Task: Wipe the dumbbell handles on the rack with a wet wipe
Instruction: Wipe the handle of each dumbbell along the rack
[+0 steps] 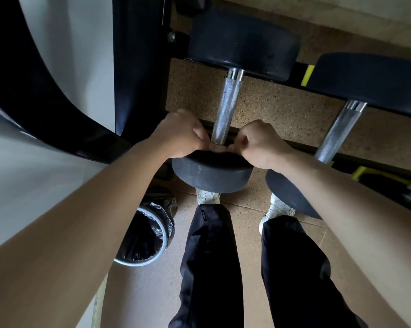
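Pointing away from the person, dumbbell handle (pixel 225 107), left hand (pixel 178 133) and right hand (pixel 261 144) curled at near end, grip unclear

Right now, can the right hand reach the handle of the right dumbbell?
Probably yes. The right hand is at the near end of the left handle, and the right handle lies bare beside it, with nothing between.
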Motion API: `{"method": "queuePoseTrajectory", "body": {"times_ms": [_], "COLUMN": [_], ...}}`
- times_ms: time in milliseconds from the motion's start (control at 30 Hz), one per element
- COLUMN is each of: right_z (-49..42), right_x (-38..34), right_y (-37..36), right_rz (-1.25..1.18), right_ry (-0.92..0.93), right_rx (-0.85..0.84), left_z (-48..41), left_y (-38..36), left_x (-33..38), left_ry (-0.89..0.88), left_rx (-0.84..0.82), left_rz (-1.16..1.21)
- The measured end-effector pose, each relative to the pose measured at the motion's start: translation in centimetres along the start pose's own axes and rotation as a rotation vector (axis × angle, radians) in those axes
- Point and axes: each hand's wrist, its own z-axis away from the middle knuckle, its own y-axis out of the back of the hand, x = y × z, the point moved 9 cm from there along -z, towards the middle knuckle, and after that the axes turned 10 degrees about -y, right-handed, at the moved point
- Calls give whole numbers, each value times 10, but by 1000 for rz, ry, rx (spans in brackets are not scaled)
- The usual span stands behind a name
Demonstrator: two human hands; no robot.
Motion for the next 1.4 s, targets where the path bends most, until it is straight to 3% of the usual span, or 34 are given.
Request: {"method": "queuePoseTrajectory", "body": {"times_ms": [100, 267, 467, 700, 1067, 1200, 1333, 1400], "right_z": [-2, 7, 0, 10, 10, 4, 6, 5], "right_x": [2, -17, 7, -6, -9, 6, -16, -18], "right_y": [-1, -9, 2, 6, 20, 44, 46, 53], "right_rz": [11, -29, 7, -192, -279, -364, -447, -497], "right_ry": [10, 82, 22, 174, 232, 173, 216, 214], "right_rx": [-19, 28, 96, 261, 364, 493, 552, 618], "left_z": [-1, -6, -11, -5, -1, 0, -4, -8], "left_y": [-2, 7, -7, 22, 30, 35, 47, 52], "left_x": [5, -11, 12, 3, 1, 30, 14, 18], "left_ry": [-45, 71, -58, -78, -162, -298, -111, -104], "left_rx": [-32, 29, -135, 152, 429, 541, 664, 721], "left_rz": [-47, -101, -183, -132, -43, -16, 80, 154]}}
